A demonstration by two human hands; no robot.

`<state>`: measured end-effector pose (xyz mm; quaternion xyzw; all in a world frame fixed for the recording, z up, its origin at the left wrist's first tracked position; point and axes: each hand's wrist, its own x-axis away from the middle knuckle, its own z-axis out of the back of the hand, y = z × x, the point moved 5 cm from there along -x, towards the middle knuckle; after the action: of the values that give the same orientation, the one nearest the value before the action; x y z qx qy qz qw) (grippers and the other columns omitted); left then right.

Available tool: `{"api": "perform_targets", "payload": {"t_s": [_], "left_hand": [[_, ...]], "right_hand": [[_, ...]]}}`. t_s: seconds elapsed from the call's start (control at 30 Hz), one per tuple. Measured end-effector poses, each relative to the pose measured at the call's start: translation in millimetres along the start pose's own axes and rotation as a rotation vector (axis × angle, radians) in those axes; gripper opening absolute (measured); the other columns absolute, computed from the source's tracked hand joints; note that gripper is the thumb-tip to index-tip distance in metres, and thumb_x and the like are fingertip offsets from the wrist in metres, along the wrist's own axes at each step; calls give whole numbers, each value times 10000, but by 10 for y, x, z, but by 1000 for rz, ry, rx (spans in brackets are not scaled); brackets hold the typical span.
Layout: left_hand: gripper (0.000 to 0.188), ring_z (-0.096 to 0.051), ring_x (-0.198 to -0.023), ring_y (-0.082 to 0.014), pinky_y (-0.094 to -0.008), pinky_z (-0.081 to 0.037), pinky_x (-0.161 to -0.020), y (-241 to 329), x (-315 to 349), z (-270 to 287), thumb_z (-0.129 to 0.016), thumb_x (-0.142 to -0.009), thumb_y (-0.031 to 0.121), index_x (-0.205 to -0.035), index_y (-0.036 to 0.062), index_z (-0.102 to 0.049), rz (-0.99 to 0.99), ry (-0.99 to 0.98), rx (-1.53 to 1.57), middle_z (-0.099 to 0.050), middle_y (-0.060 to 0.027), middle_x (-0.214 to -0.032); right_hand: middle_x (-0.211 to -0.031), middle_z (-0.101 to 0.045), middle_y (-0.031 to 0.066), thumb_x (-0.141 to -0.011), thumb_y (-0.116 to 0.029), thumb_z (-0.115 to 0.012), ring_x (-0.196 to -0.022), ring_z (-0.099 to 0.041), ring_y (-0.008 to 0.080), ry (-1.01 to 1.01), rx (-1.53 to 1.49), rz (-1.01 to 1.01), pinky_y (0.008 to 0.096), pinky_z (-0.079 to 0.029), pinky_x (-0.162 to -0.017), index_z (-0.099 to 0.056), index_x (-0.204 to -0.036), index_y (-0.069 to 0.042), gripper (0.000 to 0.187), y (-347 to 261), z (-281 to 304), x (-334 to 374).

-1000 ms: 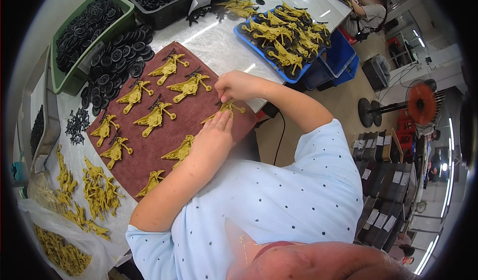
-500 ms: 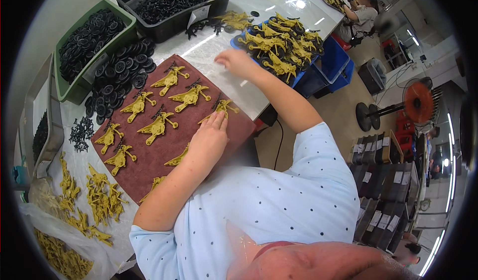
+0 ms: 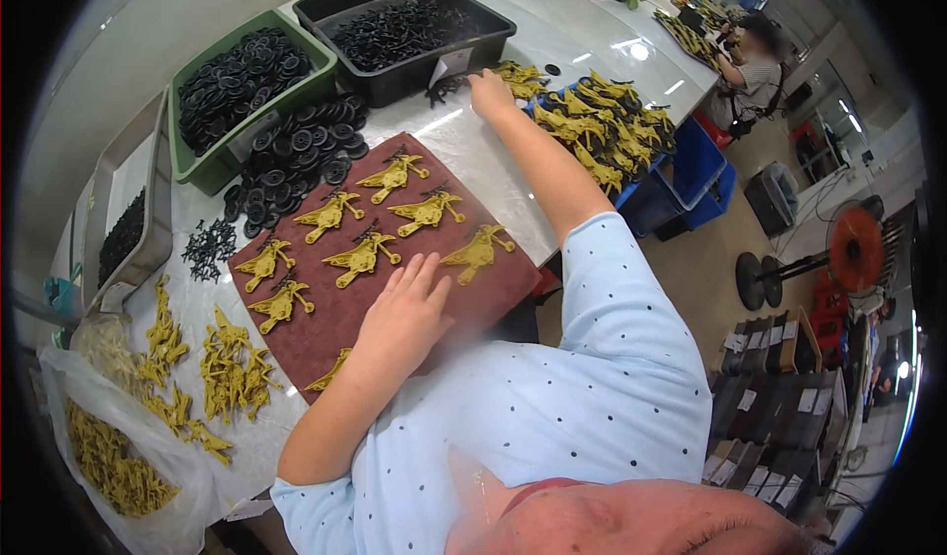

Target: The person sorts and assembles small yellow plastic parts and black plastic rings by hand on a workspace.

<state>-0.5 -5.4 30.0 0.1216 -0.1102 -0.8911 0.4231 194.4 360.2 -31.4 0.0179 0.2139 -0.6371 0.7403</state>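
My left hand (image 3: 402, 308) is over the near part of a maroon mat (image 3: 340, 341), fingers apart, holding nothing. Its fingertips are close to a yellow plastic toy-motorbike-like body (image 3: 477, 253). Several more such yellow bodies (image 3: 363, 257) lie in rows on the mat, with small black forked parts at their upper ends. My right hand (image 3: 490, 94) reaches to the far side of the table, its fingers bent together beside loose black forked parts (image 3: 447, 89) and a small heap of yellow pieces (image 3: 520, 77). What is between those fingertips is hidden.
A green bin (image 3: 184, 157) of black wheels and a black bin (image 3: 490, 45) of black parts stand at the back. Loose wheels (image 3: 286, 160) spill beside the mat. Yellow bodies fill a blue tray (image 3: 631, 192) on the right and a plastic bag (image 3: 118, 471) at left. Another person (image 3: 752, 79) sits beyond.
My right hand has moved farther away, from bare table to the black parts. My left hand has come off the yellow body at the mat's right, its fingers now spread. The view has shifted.
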Motion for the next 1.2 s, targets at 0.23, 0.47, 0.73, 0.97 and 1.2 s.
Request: {"api": "perform_targets", "payload": {"t_s": [0.23,0.47,0.73,0.97,1.2], "left_hand": [[496,-374,-1300,-340,-427,-344,-1058,-283,417,130,-672,-793,218,-1227,14,-542,203,-27,-70,-411,-197,-1383],[490,-369,-1301,-346,-427,-346,-1059,-407,634,138,-674,-793,205,-1222,6,-546,264,-24,-22,-406,-202,-1385],[374,-402,-1279,-343,-427,-386,-1023,-713,893,292,-668,-798,136,-1151,31,-604,341,148,11,-420,-176,-1382],[284,-414,-1270,-355,-445,-394,-1013,-822,847,354,-650,-815,110,-1086,27,-634,266,289,29,-441,-178,-1364],[250,-425,-1259,-364,-459,-396,-1005,-798,830,322,-653,-804,92,-1047,34,-647,213,312,38,-456,-177,-1349]], "right_hand": [[-1074,-617,139,-731,-2,-564,-1035,-561,309,32,-217,569,384,-454,-910,-646,-1053,-82,342,-821,-134,183],[-1055,-612,146,-786,-43,-523,-1027,-563,339,-97,-93,376,413,-476,-879,-647,-1025,-65,270,-1223,-253,158],[-938,-614,142,-762,-76,-555,-914,-589,343,-119,-27,417,389,-493,-804,-667,-878,-51,163,-563,-306,-35],[-968,-686,128,-691,-12,-570,-915,-650,276,-555,-285,320,345,-501,-821,-687,-997,-51,331,-435,93,67],[-1089,-614,170,-743,49,-499,-1030,-571,346,-211,-114,245,387,-454,-884,-618,-1126,-65,417,-346,-125,-235]]}}
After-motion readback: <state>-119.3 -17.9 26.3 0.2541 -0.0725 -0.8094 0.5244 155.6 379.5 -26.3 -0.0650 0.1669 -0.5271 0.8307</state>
